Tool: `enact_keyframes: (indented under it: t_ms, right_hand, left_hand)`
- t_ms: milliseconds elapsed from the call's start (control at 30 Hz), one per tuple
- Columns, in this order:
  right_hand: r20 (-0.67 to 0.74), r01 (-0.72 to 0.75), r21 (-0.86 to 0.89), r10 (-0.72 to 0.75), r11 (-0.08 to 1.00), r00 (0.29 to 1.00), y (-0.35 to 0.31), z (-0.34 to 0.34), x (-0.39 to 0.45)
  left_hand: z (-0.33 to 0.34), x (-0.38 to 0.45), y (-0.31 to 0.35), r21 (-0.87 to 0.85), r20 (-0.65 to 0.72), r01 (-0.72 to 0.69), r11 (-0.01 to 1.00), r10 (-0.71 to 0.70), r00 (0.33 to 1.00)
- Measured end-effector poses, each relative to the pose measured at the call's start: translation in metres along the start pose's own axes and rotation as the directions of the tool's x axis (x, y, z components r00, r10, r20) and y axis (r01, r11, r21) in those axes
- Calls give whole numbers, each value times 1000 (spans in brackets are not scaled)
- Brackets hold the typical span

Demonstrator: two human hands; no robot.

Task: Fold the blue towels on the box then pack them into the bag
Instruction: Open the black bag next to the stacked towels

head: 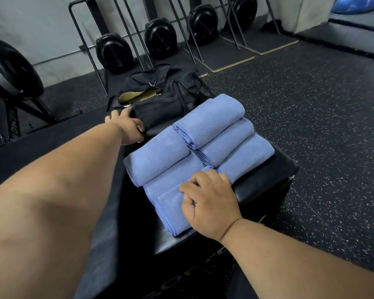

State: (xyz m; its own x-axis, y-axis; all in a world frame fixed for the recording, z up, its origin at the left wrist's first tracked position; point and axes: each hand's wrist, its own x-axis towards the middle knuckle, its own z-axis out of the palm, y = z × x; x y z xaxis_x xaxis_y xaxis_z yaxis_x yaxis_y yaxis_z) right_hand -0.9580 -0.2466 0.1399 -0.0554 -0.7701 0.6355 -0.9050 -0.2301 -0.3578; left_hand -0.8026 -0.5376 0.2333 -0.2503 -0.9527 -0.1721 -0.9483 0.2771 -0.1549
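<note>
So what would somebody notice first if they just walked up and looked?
Probably the folded blue towels, bright against the black box they lie on. Next, the right hand gripping the nearest towel's edge, and the left hand reaching to the black bag that sits open on the floor behind the box.

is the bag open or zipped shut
Open. The bag gapes at the top, showing a pale lining inside, and the left hand grips its near edge. No towels show in it.
</note>
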Motion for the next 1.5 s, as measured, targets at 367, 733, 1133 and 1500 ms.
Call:
enact_keyframes:
  t_ms: [367,733,1133,1500]
  right_hand:
    - [-9,3,1,-3,1000,1000,3,1,0]
    - [-41,20,-7,-21,1000,999,4,2,0]
    - [-28,19,-89,-21,996,999,-1,4,-4]
    - [107,-21,-172,40,985,993,-18,-10,-12]
  left_hand:
    - [12,17,-7,-172,-97,56,983,-73,993]
    - [4,-19,-61,-47,-253,208,977,-213,944]
    - [25,-195,-132,-123,-339,283,951,-308,889]
    - [68,-369,-141,-147,-426,277,950,-313,849]
